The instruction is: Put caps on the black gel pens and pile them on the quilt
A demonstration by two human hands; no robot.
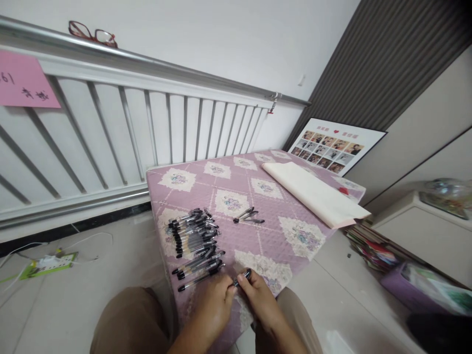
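My left hand [214,306] and my right hand [259,299] meet at the near edge of a table covered in a purple patterned cloth [236,189]. Both are closed on one dark pen [241,278], its tip showing between the thumbs. Just left of my hands lies a pile of several black-capped clear pens [195,241]. A few pens or pen parts [249,216] lie apart near the table's middle. My knees in tan trousers frame the table's near corner.
A folded cream sheet [317,192] lies at the table's right. A framed photo board [334,145] leans on the wall behind. A white radiator [110,132] with red glasses [92,33] on top stands left. Clutter and a white cabinet [424,231] are at right.
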